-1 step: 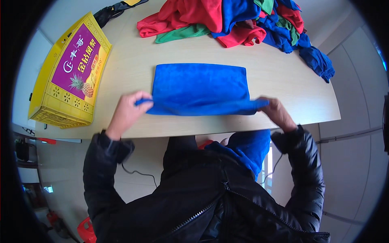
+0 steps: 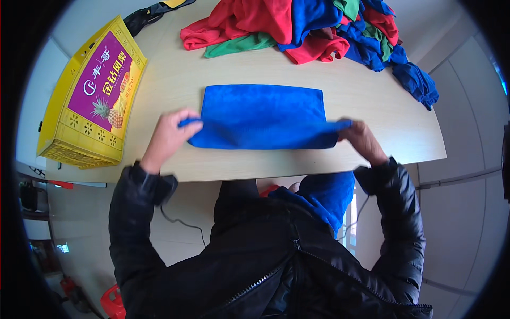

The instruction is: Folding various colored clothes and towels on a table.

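Observation:
A blue cloth towel (image 2: 263,101) lies on the table in front of me, its far part flat and its near part folded over. My left hand (image 2: 172,130) pinches the near flap's left corner between thumb and fingers. At the opposite corner, my right hand (image 2: 364,139) grips the same flap, fingers closed round the fabric. Between the hands the raised edge sags slightly and is blurred by motion. The towel's lower fold rests on the tabletop near the front edge.
A yellow plastic crate (image 2: 87,135) with a purple printed panel stands at the left. Heaped red, blue and green cloths (image 2: 297,26) cover the back of the table (image 2: 159,80). A black item (image 2: 154,16) lies at the far left. Another blue cloth (image 2: 332,199) hangs over my lap.
Both hands have moved slightly away from me, carrying the raised towel edge farther over the flat part. More of the lower fold shows at the near side.

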`<control>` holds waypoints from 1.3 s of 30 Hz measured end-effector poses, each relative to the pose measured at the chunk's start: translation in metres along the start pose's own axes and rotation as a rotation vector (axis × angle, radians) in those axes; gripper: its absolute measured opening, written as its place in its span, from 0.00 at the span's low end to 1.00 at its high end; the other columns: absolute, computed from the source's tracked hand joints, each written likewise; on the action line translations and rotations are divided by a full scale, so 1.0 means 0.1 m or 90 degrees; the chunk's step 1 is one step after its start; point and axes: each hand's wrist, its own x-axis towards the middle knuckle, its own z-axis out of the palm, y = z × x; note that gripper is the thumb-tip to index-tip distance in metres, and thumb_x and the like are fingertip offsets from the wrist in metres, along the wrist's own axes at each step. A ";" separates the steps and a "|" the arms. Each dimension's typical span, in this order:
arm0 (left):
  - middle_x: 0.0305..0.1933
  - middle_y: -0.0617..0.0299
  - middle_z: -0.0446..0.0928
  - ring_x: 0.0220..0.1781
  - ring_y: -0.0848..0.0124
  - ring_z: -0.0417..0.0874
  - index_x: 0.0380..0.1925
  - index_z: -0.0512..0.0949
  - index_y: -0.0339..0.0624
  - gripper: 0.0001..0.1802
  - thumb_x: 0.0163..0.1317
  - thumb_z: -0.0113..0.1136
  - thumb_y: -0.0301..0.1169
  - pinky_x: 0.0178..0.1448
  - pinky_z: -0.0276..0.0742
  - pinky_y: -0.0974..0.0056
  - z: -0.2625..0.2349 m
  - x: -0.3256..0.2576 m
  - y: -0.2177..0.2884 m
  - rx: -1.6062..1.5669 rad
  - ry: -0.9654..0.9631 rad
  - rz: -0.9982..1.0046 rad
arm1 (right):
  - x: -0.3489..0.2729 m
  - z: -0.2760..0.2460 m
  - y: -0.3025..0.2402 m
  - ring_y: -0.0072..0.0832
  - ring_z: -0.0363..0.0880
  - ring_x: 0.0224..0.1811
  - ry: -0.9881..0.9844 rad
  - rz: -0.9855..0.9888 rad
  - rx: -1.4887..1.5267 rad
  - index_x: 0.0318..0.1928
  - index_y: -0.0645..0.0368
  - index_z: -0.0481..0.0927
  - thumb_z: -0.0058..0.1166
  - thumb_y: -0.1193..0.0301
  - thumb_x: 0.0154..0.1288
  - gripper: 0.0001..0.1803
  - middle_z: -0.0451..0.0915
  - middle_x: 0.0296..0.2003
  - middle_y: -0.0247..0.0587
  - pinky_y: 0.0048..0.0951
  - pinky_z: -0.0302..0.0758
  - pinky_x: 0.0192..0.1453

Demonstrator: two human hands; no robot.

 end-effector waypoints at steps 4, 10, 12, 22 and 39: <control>0.32 0.64 0.80 0.36 0.79 0.78 0.40 0.81 0.33 0.12 0.64 0.66 0.32 0.44 0.77 0.69 0.14 0.89 -0.51 -0.032 0.040 -0.007 | 0.65 0.02 0.20 0.21 0.78 0.36 0.096 0.069 0.095 0.45 0.62 0.81 0.52 0.57 0.75 0.19 0.80 0.32 0.33 0.25 0.76 0.44; 0.42 0.61 0.82 0.42 0.76 0.81 0.50 0.78 0.34 0.16 0.66 0.64 0.30 0.51 0.78 0.69 0.41 1.04 -1.04 -0.281 0.015 -0.168 | 0.76 0.26 0.27 0.21 0.73 0.31 0.165 0.204 0.224 0.42 0.64 0.81 0.57 0.54 0.71 0.22 0.79 0.30 0.31 0.25 0.71 0.36; 0.47 0.60 0.82 0.46 0.75 0.81 0.54 0.77 0.34 0.17 0.68 0.63 0.29 0.55 0.77 0.69 0.40 0.86 -1.00 -0.342 0.039 -0.154 | 0.67 0.31 0.30 0.20 0.72 0.30 0.176 0.192 0.177 0.42 0.64 0.81 0.57 0.55 0.72 0.21 0.77 0.30 0.30 0.25 0.70 0.35; 0.43 0.61 0.81 0.42 0.76 0.78 0.52 0.75 0.33 0.15 0.70 0.60 0.29 0.50 0.75 0.67 0.94 -0.12 -0.97 -0.152 0.237 -0.081 | 0.13 0.90 0.48 0.17 0.65 0.30 0.367 0.036 -0.098 0.41 0.64 0.78 0.56 0.63 0.72 0.14 0.73 0.27 0.29 0.25 0.67 0.35; 0.35 0.45 0.81 0.35 0.44 0.82 0.46 0.76 0.41 0.12 0.71 0.58 0.37 0.38 0.76 0.50 1.34 -0.68 -0.55 0.180 0.429 -0.083 | -0.40 1.16 0.54 0.25 0.70 0.28 0.565 -0.125 0.066 0.41 0.61 0.76 0.58 0.67 0.73 0.10 0.75 0.26 0.41 0.27 0.70 0.34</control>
